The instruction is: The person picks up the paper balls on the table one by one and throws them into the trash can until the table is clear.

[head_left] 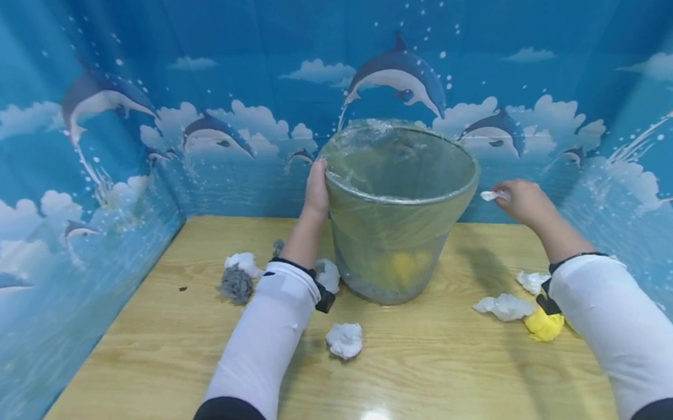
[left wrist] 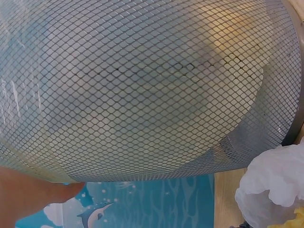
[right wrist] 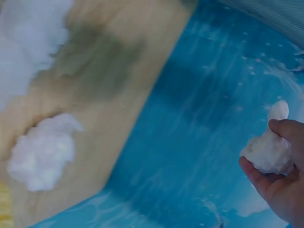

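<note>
Tilting toward the person, the round grey wire-mesh bin lined with a clear plastic bag (head_left: 398,212) stands on the light wooden table (head_left: 148,366) with its open mouth facing up and forward and its long axis leaning from base to rim. The left hand (head_left: 316,188) rests against the rim on that side, fingers fairly straight along the mesh; no curl round the rim can be seen. The right hand (head_left: 522,200) hovers just beside the opposite rim, fingers bent round a small crumpled white paper ball (head_left: 494,195) that pokes out toward the bin.

From the head view, a yellow lump (head_left: 405,265) shows through the mesh at the bottom of the bin. More wads lie about: a white one (head_left: 344,339) below the left forearm, a grey one (head_left: 236,283) and another white one (head_left: 243,263) outward of that arm, and white scraps (head_left: 504,306) plus a yellow piece (head_left: 544,325) under the right wrist.

Only the left wrist view gives the diamond mesh (left wrist: 142,95) close up, with the liner pale behind it and a fingertip (left wrist: 61,192) against its lower edge. Only the right wrist view shows the grip plainly: thumb and fingers (right wrist: 280,190) cupped round the paper ball (right wrist: 268,149), blurred white wads (right wrist: 42,149) on the table off to the side.
</note>
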`<state>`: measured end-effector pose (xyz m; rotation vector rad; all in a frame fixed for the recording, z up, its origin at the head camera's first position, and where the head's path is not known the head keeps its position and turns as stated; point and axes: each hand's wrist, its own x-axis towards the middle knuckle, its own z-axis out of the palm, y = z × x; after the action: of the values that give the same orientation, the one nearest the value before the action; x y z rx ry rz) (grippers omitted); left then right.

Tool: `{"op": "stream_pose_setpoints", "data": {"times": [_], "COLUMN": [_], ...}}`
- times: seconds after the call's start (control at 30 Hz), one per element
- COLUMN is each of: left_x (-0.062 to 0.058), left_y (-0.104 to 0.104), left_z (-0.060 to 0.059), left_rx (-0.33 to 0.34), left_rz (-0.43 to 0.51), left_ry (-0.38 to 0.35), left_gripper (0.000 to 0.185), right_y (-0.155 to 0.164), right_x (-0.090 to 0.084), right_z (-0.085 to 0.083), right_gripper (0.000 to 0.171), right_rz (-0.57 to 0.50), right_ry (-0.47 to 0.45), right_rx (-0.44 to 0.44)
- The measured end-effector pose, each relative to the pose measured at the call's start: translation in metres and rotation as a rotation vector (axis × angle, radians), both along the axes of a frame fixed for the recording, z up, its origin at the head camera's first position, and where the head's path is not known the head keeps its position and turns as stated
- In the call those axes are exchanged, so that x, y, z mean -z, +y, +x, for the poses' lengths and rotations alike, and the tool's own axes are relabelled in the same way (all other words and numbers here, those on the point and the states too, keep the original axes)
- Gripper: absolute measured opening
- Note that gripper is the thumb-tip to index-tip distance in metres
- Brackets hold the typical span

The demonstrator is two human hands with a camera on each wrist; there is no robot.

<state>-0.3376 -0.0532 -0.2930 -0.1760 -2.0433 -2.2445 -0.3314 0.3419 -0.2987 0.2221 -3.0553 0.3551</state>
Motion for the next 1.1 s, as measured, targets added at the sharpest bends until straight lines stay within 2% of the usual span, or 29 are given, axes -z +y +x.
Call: {"op": "stream_pose_setpoints", "data": {"times": [0.27, 0.47, 0.63, 0.73, 1.1], "left_x": [0.0, 0.0, -0.001, -0.001, 0.0], "left_y": [0.002, 0.002, 0.001, 0.001, 0.0], "left_z": [-0.001, -0.003, -0.003, -0.002, 0.0], "left_rx": [-0.01, -0.014, -0.008, -0.002, 0.006], "left_rz": [0.008, 0.006, -0.008, -0.018, -0.025], "left_ry": [-0.016, -0.003, -0.005, -0.014, -0.031], "left_gripper": [0.028, 0.027, 0.033, 0.043, 0.058], "right_y": [-0.01, -0.024, -0.036, -0.042, -0.083], "right_x": [-0.034, -0.063, -0.084, -0.092, -0.111], "right_z": [0.001, 0.003, 0.006, 0.009, 0.023], "right_gripper": [0.038, 0.045, 0.047, 0.044, 0.037], "right_rz": [-0.059, -0.143, -0.16, -0.166, -0.187], "right_ry": [0.077, 0.144, 0.201, 0.233, 0.317], "right_rx": [0.076, 0.11, 0.088, 0.065, -0.039]}}
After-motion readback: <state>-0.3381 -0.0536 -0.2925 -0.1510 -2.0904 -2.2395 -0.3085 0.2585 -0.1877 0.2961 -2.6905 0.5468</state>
